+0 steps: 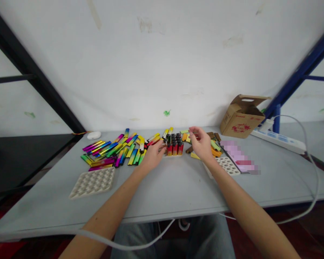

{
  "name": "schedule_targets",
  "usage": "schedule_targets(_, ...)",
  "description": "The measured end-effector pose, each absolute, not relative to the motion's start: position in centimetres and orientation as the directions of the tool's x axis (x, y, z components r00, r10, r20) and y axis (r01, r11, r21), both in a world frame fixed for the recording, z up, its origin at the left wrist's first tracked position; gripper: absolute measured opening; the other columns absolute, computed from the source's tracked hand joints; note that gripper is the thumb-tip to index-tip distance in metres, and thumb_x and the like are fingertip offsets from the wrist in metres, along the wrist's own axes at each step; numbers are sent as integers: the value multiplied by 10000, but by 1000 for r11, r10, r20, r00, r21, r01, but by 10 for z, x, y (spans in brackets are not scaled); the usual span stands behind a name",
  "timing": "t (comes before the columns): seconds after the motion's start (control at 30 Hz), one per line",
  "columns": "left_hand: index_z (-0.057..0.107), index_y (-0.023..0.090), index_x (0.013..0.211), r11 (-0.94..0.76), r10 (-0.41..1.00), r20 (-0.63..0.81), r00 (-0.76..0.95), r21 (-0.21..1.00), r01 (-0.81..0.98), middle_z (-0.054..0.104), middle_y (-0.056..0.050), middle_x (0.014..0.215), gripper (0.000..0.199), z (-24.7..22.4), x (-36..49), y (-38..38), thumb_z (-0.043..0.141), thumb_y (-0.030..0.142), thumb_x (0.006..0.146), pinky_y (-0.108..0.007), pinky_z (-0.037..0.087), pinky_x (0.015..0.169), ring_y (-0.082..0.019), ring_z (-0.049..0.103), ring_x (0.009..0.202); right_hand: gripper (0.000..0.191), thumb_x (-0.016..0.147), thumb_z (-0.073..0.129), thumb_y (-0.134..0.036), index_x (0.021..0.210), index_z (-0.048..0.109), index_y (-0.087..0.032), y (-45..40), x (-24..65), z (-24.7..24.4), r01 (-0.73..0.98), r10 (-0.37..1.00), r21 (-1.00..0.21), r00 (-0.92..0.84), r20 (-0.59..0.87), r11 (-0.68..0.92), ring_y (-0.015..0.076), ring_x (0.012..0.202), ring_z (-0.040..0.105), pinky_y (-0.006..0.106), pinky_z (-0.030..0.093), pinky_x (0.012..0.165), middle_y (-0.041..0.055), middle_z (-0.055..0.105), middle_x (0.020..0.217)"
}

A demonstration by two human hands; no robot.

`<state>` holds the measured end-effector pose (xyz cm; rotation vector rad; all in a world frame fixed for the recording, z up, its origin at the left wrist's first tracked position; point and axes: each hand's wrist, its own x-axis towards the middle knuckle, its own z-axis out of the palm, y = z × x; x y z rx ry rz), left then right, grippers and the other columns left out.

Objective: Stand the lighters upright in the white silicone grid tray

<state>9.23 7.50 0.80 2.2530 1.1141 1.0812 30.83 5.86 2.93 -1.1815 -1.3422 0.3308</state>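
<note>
A compact group of red lighters with black tops stands upright in rows near the middle of the table, a pale base under them. At their left side is my left hand, its fingers bent and slightly apart, the tips beside or touching the nearest lighters. Whether a lighter sits between those tips is hard to make out. My right hand hovers just right of the group, thumb and fingers apart with nothing visible between them. Loose yellow and orange lighters lie partly hidden behind it.
Many shiny multicoloured lighters are heaped at left. A white holed tray lies in front of them; another holed tray is beside my right forearm. An open cardboard box, a power strip and a white cable are at right.
</note>
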Motion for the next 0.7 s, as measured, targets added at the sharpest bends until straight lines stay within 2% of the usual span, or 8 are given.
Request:
schedule_targets(0.17, 605, 191, 958, -635, 772, 442, 457, 553, 539, 691, -63, 884, 172, 7, 91, 73, 445, 206, 896, -342, 519, 790, -224, 661, 854, 260, 823, 529, -323, 1008, 622, -167, 57, 308, 31, 443, 761, -781, 276, 586, 441, 172, 724, 643, 290, 472, 618, 94, 694, 980)
schedule_targets(0.3, 635, 177, 946, -634, 774, 441, 455, 526, 567, 692, -82, 873, 206, 8, 92, 72, 442, 206, 879, -360, 520, 778, -242, 655, 833, 257, 823, 528, -326, 1010, 622, -176, 57, 308, 31, 443, 761, -780, 275, 588, 443, 175, 739, 646, 288, 474, 624, 88, 691, 980)
schedule_targets(0.47, 660, 171, 1024, -661, 749, 501, 433, 523, 537, 711, -85, 930, 276, 8, 93, 75, 425, 184, 880, -354, 524, 821, -227, 658, 867, 263, 823, 535, -335, 1008, 626, -172, 59, 310, 30, 443, 767, -787, 281, 577, 430, 182, 736, 648, 292, 477, 625, 87, 693, 970)
schedule_targets(0.7, 663, 170, 1084, -651, 757, 539, 369, 574, 496, 720, -82, 1036, 296, 11, 92, 71, 424, 251, 928, -386, 517, 909, -225, 658, 980, 253, 834, 506, -337, 946, 656, -166, 58, 310, 30, 502, 776, -760, 245, 581, 411, 184, 725, 639, 303, 484, 632, 82, 709, 924)
